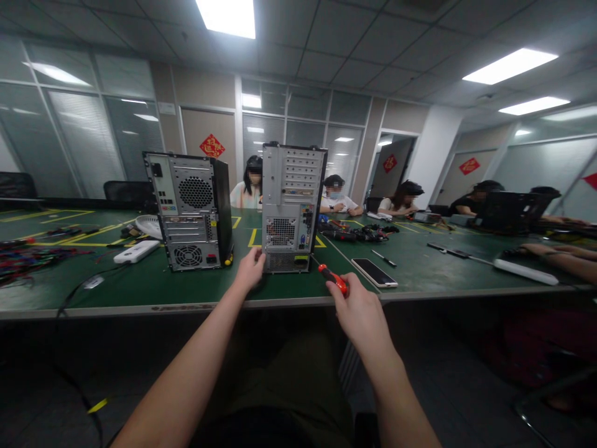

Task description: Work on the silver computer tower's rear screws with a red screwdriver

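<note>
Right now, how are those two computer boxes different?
The left computer box has a big round fan grille up high; the right computer box has stacked slot covers there. The left box shows much of its black side; the right box hardly any. Both stand upright on the green table.

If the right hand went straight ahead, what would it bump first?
Probably the right computer case, low on its right side; the screwdriver in the right hand points there. Contact is unclear.

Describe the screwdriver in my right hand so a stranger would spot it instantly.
On the green table, find the computer tower in the middle of the view. Beside its lower right corner, the right hand holds the screwdriver. Its red-orange and black handle sets it apart from the flat phone nearby.
</note>
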The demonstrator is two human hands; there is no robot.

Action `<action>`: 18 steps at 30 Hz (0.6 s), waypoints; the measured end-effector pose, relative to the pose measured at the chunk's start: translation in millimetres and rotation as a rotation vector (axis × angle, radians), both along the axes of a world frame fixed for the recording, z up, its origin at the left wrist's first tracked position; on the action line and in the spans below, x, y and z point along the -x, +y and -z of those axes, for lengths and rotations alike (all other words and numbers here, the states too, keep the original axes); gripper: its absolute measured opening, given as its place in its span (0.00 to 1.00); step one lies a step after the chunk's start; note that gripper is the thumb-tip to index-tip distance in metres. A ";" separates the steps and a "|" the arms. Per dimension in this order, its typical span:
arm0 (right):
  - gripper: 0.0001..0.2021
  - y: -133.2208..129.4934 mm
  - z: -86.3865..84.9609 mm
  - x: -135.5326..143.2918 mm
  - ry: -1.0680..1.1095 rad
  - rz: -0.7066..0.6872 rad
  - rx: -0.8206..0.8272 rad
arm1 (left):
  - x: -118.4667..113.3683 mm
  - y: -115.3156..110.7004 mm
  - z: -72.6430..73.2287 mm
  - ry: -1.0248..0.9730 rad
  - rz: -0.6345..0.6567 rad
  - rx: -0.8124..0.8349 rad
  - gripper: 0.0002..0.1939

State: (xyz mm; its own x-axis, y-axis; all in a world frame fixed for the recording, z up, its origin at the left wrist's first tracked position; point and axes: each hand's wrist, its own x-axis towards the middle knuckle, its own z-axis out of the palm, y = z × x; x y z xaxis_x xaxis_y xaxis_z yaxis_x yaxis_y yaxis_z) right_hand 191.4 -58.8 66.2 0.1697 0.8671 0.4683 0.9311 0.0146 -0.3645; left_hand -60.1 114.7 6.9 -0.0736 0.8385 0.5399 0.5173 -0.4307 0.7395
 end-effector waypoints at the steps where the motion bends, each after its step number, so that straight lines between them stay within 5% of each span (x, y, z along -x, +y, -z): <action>1: 0.12 0.0 -0.6 1.3 0.011 0.013 0.021 | 0.0 0.4 0.4 -0.001 -0.002 -0.003 0.11; 7: 0.06 -1.0 2.3 1.7 -0.092 -0.023 -0.034 | 0.1 2.0 2.1 -0.001 0.004 -0.017 0.11; 18: 0.14 -1.3 -2.4 6.9 0.031 0.011 0.063 | 1.1 1.8 2.3 0.007 0.003 0.005 0.12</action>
State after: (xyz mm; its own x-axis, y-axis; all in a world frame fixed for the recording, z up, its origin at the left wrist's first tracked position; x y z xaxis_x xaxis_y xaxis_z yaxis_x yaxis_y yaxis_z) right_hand 184.4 -60.1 68.7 0.1926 0.8926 0.4076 0.9193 -0.0189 -0.3931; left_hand -61.2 116.5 4.5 -0.0673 0.8414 0.5361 0.5213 -0.4285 0.7380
